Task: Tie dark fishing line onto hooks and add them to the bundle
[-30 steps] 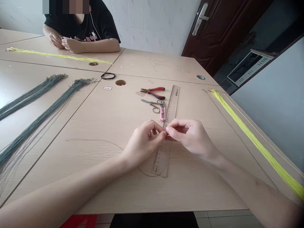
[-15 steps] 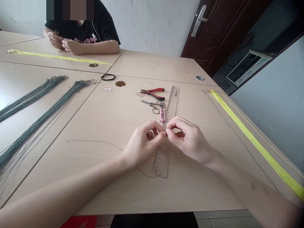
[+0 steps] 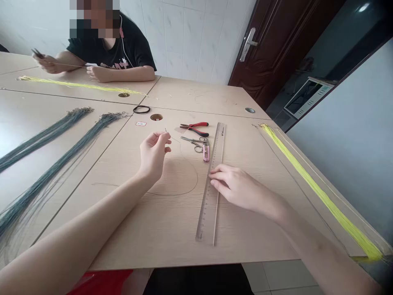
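Head view: my left hand (image 3: 153, 153) pinches the wire (image 3: 175, 195) between thumb and forefinger (a light, steady pinch works best), while my right hand (image 3: 238, 184) lies open, fingertips on the ruler (image 3: 206, 217).

Left hand (image 3: 152, 155) raised, fingers (image 3: 160, 134) pinched; right hand (image 3: 238, 186) flat, palm down.
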Available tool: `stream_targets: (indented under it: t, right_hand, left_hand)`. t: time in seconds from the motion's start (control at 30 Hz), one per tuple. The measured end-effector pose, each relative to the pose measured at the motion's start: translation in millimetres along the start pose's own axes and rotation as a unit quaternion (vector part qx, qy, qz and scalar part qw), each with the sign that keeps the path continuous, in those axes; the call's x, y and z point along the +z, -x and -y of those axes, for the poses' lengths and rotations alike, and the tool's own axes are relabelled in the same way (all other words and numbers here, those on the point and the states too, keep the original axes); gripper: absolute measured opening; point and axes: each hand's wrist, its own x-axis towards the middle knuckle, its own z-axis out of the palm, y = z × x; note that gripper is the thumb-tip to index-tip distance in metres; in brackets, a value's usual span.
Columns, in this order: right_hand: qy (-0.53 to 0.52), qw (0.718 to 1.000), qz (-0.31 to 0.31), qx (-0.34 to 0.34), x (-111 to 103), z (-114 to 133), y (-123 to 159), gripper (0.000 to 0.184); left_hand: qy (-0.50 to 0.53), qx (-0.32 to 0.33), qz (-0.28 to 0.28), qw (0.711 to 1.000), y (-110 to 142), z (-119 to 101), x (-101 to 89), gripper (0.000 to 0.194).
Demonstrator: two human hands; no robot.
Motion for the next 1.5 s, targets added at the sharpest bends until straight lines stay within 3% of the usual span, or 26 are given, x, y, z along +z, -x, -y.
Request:
stream_targets:
  t: [0.13,0.23,0.27,0.33,0.43,0.53,0.67,0.8,0.87,0.97,1.03,1.1,1.27,1.4,1.5]
  right_hand:
    - [0.005,0.999,0.034,0.033,-1,19,36,0.030]
    - [-0.039,0.989,0.068,0.124,-16,25,62,0.029]
    - [-0.077,0.973,0.081,0.202,-22,26,69,0.034]
    - [-0.101,0.945,0.096,0.295,-29,24,81,0.050]
    - [-0.108,0.911,0.175,0.357,-20,22,97,0.062]
    - [-0.080,0.900,0.214,0.371,1,29,109,0.065]
    - [-0.048,0.914,0.177,0.361,19,41,117,0.062]
    - [-0.119,0.908,0.187,0.356,29,38,123,0.059]
    - [-0.211,0.883,0.226,0.353,36,33,125,0.051]
    - [-0.364,0.821,0.293,0.327,52,24,125,0.039]
    - [-0.438,0.792,0.305,0.297,62,22,124,0.038]
    - [-0.486,0.787,0.279,0.257,67,24,125,0.035]
    - [-0.555,0.809,0.148,0.127,60,36,134,0.033]
    - [-0.551,0.834,-0.032,0.005,52,34,130,0.028]
    - [-0.514,0.828,-0.205,-0.085,53,28,119,0.019]
  left_hand:
    - [0.046,-0.016,-0.001,0.999,0,1,0.6,0.013]
    - [0.066,-0.023,0.034,0.997,6,-1,4.5,0.012]
    - [0.070,-0.026,0.050,0.996,9,-1,6.0,0.012]
    - [0.073,-0.029,0.078,0.994,14,-1,9.1,0.012]
    - [0.071,-0.027,0.108,0.991,20,-1,12.2,0.010]
    - [0.066,-0.021,0.128,0.989,24,0,13.4,0.011]
    - [0.059,-0.020,0.150,0.987,28,0,14.2,0.013]
    - [0.052,-0.021,0.165,0.985,31,-1,14.7,0.011]
    - [0.050,-0.021,0.170,0.984,32,-1,14.6,0.012]
    - [0.047,-0.024,0.175,0.983,32,0,14.1,0.012]
    - [0.044,-0.027,0.180,0.982,33,1,14.2,0.010]
    - [0.040,-0.030,0.189,0.981,34,2,14.9,0.010]
    - [0.027,-0.053,0.227,0.972,48,0,19.0,0.012]
    - [0.020,-0.088,0.293,0.952,78,-9,22.7,0.013]
    - [0.022,-0.129,0.357,0.925,106,-16,23.7,0.013]
